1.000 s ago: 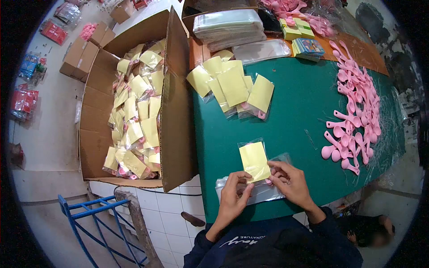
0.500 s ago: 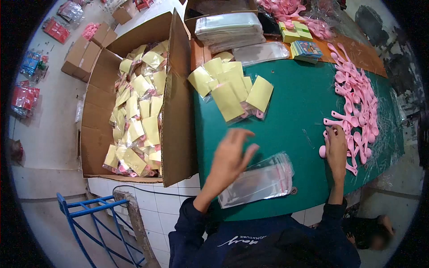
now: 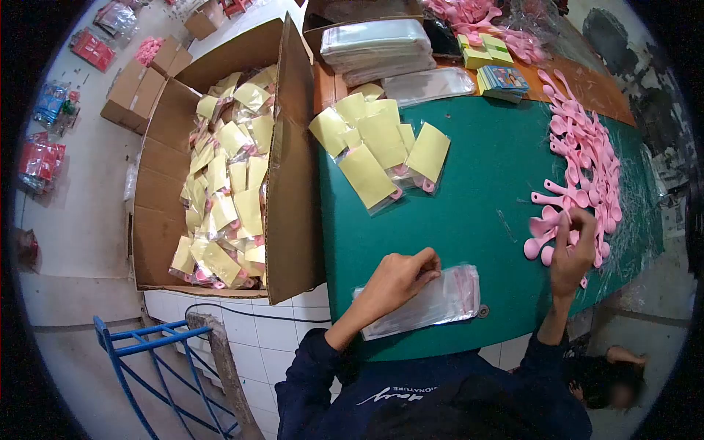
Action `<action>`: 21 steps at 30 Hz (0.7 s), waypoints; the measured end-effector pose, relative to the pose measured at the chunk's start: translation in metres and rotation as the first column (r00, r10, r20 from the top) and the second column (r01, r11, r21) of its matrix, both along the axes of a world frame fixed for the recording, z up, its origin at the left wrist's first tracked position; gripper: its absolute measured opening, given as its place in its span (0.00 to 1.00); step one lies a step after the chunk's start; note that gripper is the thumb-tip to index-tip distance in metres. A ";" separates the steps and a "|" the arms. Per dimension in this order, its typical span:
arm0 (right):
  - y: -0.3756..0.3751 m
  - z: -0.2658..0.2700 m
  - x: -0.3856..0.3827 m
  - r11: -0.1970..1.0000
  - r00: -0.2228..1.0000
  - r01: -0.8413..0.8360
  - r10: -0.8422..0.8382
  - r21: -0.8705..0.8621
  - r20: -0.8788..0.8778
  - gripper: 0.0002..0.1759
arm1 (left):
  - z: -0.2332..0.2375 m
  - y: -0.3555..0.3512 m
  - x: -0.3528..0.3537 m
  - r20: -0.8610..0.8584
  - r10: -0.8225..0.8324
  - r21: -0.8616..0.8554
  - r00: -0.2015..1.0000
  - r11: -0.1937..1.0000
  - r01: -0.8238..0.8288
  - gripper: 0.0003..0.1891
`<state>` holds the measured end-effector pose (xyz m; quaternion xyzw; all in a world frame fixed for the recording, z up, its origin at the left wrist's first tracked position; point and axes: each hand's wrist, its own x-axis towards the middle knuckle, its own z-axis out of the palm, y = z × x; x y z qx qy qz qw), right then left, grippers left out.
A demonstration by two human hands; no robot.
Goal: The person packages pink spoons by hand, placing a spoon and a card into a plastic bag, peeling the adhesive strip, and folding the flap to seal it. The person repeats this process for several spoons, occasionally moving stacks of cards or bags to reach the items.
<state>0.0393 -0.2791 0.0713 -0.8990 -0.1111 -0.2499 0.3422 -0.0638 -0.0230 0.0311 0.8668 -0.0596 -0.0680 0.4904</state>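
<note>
My right hand is closed on a pink measuring spoon at the near left edge of a pile of pink spoons. How many spoons it holds is hard to make out. My left hand hovers over a stack of clear plastic bags, its fingers curled and thumb close to the index finger. Whether a bag is pinched there cannot be seen. Beyond it on the green table lie several packed bags with yellow cards, pink handles poking out below.
A tall cardboard box full of similar packets stands left of the green table. More clear bags and card stacks line the back. A blue metal rack is at lower left. Another person is at lower right.
My left hand has come down and right onto the clear bags. The nearest yellow-card packet now lies lower and turned. My right hand has lifted a pink spoon from the pile's edge.
</note>
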 end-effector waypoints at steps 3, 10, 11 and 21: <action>0.027 0.003 -0.032 0.850 0.980 -0.162 0.198 0.501 -0.019 0.07 | -0.001 0.000 -0.003 -0.013 0.012 -0.031 1.000 0.999 -0.012 0.07; 0.055 -0.012 -0.055 0.926 0.911 -0.370 0.377 0.075 -0.164 0.07 | 0.003 0.011 -0.016 0.142 0.081 -0.073 0.987 0.995 -0.072 0.07; 0.054 -0.012 -0.055 0.930 0.914 -0.358 0.366 0.079 -0.176 0.07 | 0.005 0.014 -0.018 0.143 0.106 -0.086 0.984 0.992 -0.095 0.07; 0.054 -0.004 -0.046 0.866 0.937 -0.176 0.293 0.468 -0.190 0.07 | 0.012 0.021 -0.026 -0.335 0.177 -0.589 0.925 0.727 -0.353 0.20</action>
